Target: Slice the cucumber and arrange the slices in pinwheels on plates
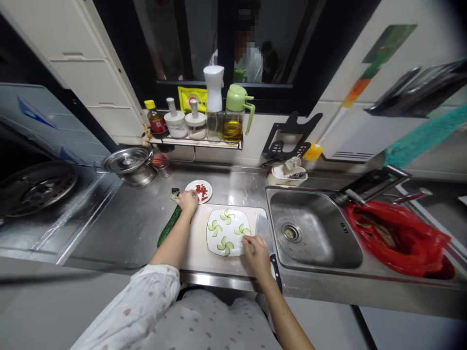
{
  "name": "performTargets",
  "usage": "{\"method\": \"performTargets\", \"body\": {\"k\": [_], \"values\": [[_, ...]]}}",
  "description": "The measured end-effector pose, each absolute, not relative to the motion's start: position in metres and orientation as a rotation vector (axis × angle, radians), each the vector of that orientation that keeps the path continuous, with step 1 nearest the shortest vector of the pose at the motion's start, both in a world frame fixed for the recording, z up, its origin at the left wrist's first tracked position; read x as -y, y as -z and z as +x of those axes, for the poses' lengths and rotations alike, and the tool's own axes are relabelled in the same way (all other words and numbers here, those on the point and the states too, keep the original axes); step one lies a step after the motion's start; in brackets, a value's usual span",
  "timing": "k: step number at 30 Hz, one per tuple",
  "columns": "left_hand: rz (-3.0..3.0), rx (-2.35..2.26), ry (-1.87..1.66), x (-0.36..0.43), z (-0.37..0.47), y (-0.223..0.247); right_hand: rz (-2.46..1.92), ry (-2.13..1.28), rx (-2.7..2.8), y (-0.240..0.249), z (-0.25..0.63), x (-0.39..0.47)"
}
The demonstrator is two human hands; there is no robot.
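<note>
My left hand (188, 201), fingers bunched, is at the left edge of a small white plate (208, 188) that holds chopped red pieces (202, 192). What its fingertips grip, if anything, is hidden. My right hand (257, 252) makes a pinch over the right side of a squarish white plate (216, 214); I cannot make out what is in it. Curved pale-green cucumber slices (225, 246) form several pinwheels on that plate. Beneath lies a pale cutting board (197, 243). A dark green cucumber (169, 227) lies partly behind my left forearm, with a cut end piece (174, 195) beyond it.
A knife (275, 269) lies along the board's right edge, beside the sink (314, 228). A red plastic bag (397, 243) sits right of the sink. A lidded steel pot (130, 165) stands at the back left, below a condiment rack (197, 141) with bottles and jars.
</note>
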State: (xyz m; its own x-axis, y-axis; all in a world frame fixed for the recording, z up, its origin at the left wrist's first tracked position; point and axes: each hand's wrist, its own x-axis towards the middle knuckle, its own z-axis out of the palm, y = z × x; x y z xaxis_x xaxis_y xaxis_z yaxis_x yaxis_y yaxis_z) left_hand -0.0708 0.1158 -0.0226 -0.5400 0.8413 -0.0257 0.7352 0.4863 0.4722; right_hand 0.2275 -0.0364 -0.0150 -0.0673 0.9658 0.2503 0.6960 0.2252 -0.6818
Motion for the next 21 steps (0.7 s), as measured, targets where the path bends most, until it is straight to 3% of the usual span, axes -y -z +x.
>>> {"method": "performTargets", "body": {"k": [21], "values": [[1.667,-2.326,-0.382,-0.148,-0.064,0.024,-1.593,-0.561,1.792,0.016,0.234,0.035]]}}
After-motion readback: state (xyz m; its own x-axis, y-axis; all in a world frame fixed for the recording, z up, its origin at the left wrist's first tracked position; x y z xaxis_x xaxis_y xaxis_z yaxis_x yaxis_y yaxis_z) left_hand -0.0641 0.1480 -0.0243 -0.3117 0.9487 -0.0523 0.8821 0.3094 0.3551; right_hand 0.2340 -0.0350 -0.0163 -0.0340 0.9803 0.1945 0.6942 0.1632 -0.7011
